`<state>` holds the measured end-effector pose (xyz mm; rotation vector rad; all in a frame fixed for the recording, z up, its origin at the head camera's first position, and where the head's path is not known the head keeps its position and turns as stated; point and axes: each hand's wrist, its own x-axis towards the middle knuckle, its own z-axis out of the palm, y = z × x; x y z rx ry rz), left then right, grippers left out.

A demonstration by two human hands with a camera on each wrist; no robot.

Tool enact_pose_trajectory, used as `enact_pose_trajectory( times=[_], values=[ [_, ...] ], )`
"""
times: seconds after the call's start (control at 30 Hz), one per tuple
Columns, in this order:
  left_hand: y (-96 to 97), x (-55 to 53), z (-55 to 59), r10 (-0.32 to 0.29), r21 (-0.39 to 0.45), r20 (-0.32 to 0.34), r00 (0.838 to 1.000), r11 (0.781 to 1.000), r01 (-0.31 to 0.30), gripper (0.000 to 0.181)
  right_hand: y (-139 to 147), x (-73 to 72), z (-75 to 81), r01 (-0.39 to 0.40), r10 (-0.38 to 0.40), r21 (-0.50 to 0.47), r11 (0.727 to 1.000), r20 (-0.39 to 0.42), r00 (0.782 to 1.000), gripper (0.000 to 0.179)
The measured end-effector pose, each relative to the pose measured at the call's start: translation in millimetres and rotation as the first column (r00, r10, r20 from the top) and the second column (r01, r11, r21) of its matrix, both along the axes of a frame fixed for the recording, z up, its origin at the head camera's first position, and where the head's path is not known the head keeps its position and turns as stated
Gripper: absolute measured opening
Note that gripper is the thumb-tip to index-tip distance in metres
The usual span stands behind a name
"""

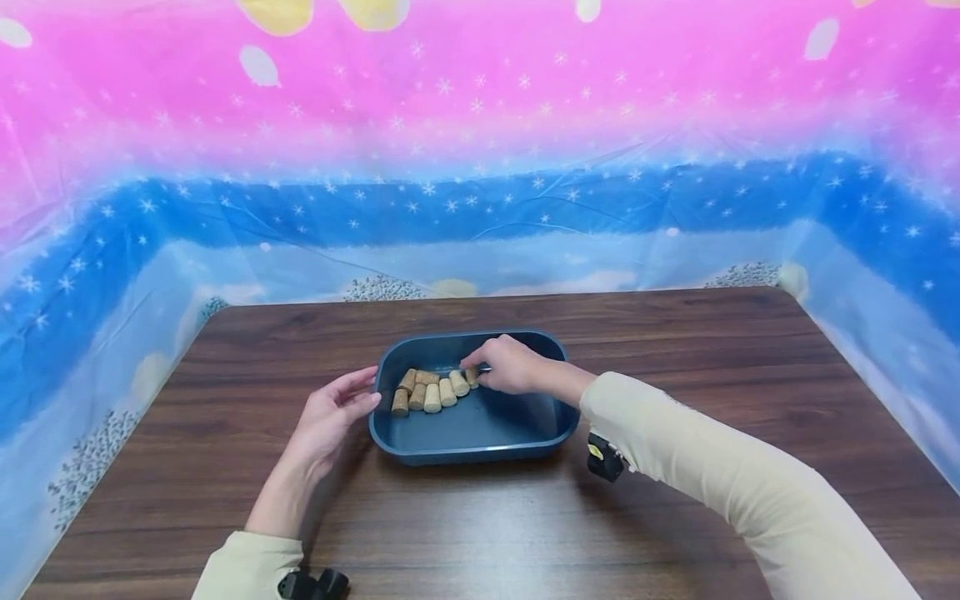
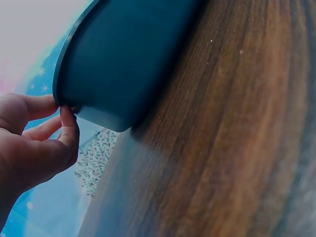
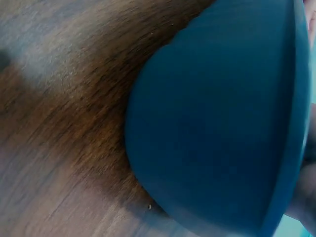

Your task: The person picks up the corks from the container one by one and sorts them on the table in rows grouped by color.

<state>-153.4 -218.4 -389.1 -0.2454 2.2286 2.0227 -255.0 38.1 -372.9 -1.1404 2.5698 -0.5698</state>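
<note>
A dark blue rectangular tub [image 1: 480, 456] with rounded corners stands on the table. Several corks [image 1: 432, 398] lie inside it in two rough rows, toward its left and back. My left hand [image 1: 330, 421] holds the tub's left end, thumb and fingers pinching the rim, as the left wrist view also shows. Reaching over the tub's right side, my right hand [image 1: 513, 367] has its fingertips at the cork [image 1: 472, 378] on the right end of the row and pinches it. That cork is partly hidden by the fingers. In the right wrist view the tub's outer wall [image 3: 207, 123] hides most of this hand.
The brown wood-grain table [image 1: 480, 533] extends around the tub on all sides. A pink and blue cloth [image 1: 480, 200] with snowflakes hangs behind and beside the table. Small black wrist cameras [image 1: 604, 457] sit at both sleeves.
</note>
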Motion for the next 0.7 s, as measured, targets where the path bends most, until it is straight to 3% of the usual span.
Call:
enact_pose_trajectory(
  times=[0.23, 0.43, 0.57, 0.7],
  values=[
    [-1.6, -0.5, -0.2, -0.013, -0.008, -0.019, 1.0, 1.0, 0.013, 0.048, 2.3, 2.3, -2.3, -0.024, 0.027, 0.032, 0.999, -0.124, 0.992, 0.027],
    [-1.9, -0.6, -0.5, -0.011, 0.002, -0.032, 0.999, 1.0, 0.011, 0.048, 5.6, 5.5, -0.8, -0.009, 0.027, 0.095, 0.995, -0.186, 0.982, 0.026],
    [-2.0, 0.0, -0.6, -0.014, -0.006, -0.03, 0.999, 1.0, 0.014, 0.048, 7.2, 5.9, -0.7, 0.001, 0.022, 0.119, 0.993, -0.188, 0.982, 0.026],
    [-1.5, 0.5, -1.0, -0.023, -0.018, -0.03, 0.999, 1.0, 0.023, 0.049, 5.7, 5.0, -0.6, 0.012, 0.007, 0.137, 0.991, -0.139, 0.99, 0.035]
  ],
)
